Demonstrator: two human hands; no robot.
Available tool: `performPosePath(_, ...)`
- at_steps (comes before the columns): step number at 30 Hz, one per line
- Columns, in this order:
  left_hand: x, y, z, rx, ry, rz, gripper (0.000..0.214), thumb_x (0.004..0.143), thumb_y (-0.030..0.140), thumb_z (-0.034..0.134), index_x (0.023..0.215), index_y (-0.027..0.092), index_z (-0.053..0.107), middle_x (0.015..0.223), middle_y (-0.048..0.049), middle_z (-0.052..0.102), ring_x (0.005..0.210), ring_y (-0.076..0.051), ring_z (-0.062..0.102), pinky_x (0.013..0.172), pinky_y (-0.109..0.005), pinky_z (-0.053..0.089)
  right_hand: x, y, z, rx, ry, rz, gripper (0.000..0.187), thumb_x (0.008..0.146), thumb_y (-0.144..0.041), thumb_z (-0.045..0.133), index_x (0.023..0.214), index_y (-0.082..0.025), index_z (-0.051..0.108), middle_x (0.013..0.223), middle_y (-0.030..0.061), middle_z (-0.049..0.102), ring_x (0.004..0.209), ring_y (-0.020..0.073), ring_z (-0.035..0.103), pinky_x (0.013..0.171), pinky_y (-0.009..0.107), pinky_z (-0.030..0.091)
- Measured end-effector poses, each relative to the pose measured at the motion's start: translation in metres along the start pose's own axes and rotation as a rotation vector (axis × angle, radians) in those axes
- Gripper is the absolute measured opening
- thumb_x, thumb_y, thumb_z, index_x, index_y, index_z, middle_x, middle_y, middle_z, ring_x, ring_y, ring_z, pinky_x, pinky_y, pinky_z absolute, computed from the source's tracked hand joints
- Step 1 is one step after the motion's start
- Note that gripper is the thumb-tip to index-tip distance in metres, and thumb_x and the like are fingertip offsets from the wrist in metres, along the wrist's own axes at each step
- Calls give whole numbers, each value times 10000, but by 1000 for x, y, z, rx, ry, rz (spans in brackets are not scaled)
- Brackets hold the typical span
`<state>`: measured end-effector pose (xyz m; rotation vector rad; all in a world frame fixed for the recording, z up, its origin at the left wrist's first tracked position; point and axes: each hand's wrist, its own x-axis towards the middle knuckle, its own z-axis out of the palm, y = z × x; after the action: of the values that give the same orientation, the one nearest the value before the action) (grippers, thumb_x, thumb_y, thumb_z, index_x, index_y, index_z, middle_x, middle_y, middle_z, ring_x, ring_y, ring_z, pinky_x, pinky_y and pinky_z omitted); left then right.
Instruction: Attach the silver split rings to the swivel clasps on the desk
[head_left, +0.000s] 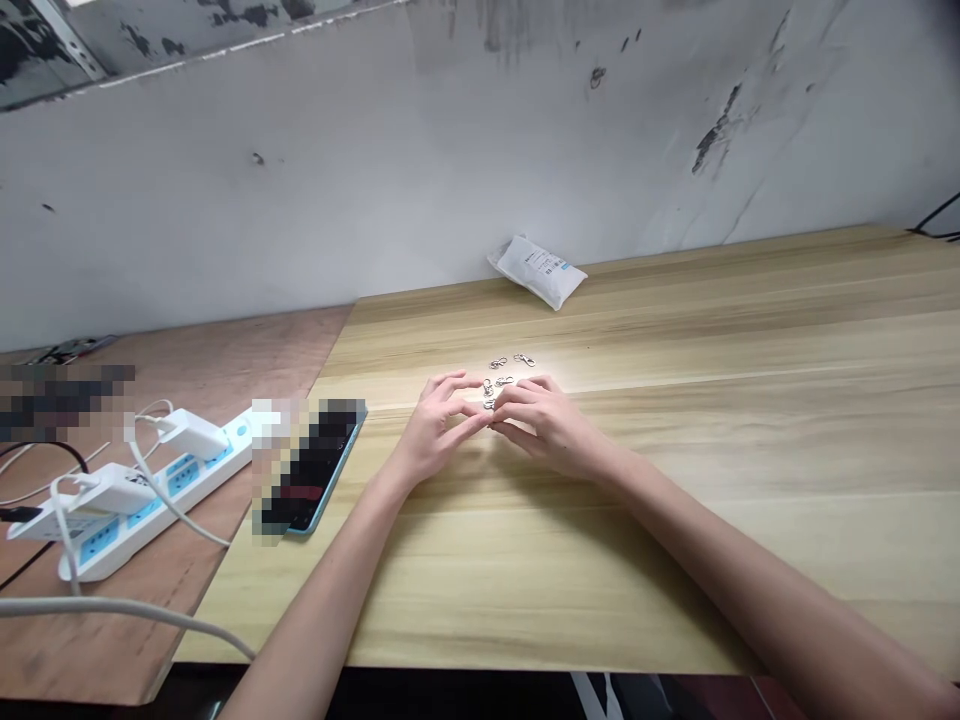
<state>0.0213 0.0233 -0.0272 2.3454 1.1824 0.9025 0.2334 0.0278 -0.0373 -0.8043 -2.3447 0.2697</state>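
Observation:
Small silvery swivel clasps lie on the wooden table in front of me. One metal swivel clasp [489, 404] is between the fingertips of both hands, mostly covered by them. My left hand [435, 432] pinches it from the left, thumb stretched toward it and the other fingers curved. From the right, my right hand [551, 425] closes thumb and fingers on it. Just beyond the fingertips lie another clasp [487, 386] and a further clasp [505, 381]. Farther back are a clasp [498, 363] and one more clasp [525, 359].
A white plastic parcel [540, 270] lies by the wall. To my left, a phone [326, 470] rests on the table [675, 560], partly pixelated. Beyond it, a white power strip [165, 500] with plugged-in chargers sits on a brownish board, and a cable [135, 610] crosses the near-left corner.

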Motion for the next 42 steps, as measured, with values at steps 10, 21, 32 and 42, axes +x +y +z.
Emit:
performPosePath(10,-1,5,-9,-233,-136,-102,226,839,343,686,1062,313,711,1377,-32,530,1340,-233,410,1138,-472,317,-1,-2,-6,158,-69,95,144,952,-224,500,861,-198,609,915,44,652,913,191,567,875,376,348)
performPosePath(21,0,2,-7,-303,-71,-138,124,827,373,692,870,268,744,1367,-41,546,1339,-256,418,1141,-502,287,1,-7,-8,267,-74,102,153,969,-253,489,897,-204,615,916,39,641,897,182,568,855,354,368)
performPosePath(32,-1,6,-2,-186,-79,-109,227,843,362,676,1059,294,699,1376,-49,533,1338,-246,412,1128,-492,315,0,-5,-6,138,-72,68,162,962,-228,476,859,-196,597,863,47,635,872,191,552,848,368,352)
performPosePath(42,-1,8,-5,-218,-2,-41,127,803,321,730,922,278,737,1346,-42,563,1344,-231,410,1129,-479,327,1,-8,-11,359,-77,148,173,962,-255,498,843,-196,608,861,40,639,858,181,557,816,346,400)
